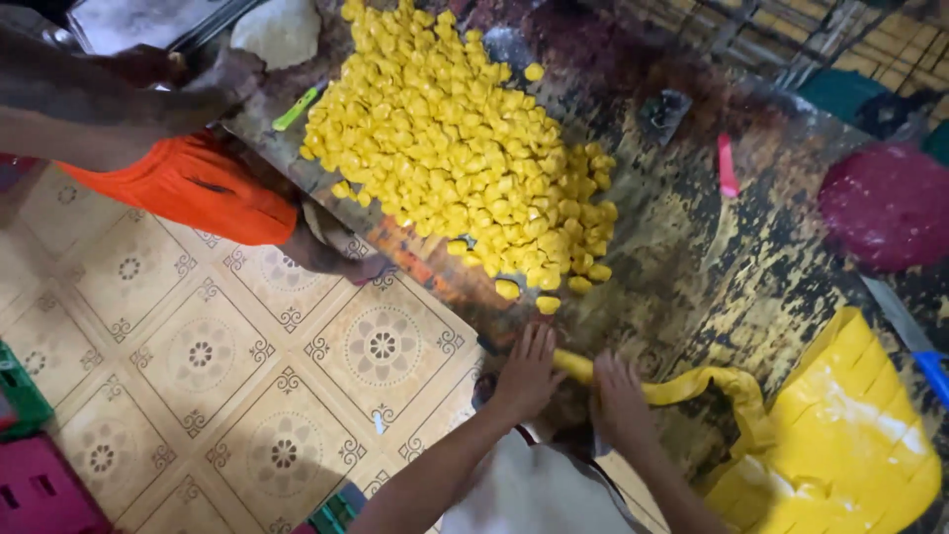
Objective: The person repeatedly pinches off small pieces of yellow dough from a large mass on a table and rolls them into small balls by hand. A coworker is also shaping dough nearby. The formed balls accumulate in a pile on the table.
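My left hand (527, 371) and my right hand (621, 398) lie flat, side by side, on a yellow rope of dough (682, 388) at the near edge of a dark, worn worktable (712, 257). The rope runs right into a big yellow dough slab (845, 435) scored with cuts. A large heap of small yellow dough pieces (460, 143) covers the table's middle, with a few loose pieces near my left hand.
Another person in orange shorts (193, 183) stands at the table's left side, an arm reaching over it. A green cutter (297, 107), a pink tool (728, 164), a dark red round lump (887, 205) and a blue-handled knife (914, 341) lie on the table. Patterned tile floor (227, 366) lies to the left.
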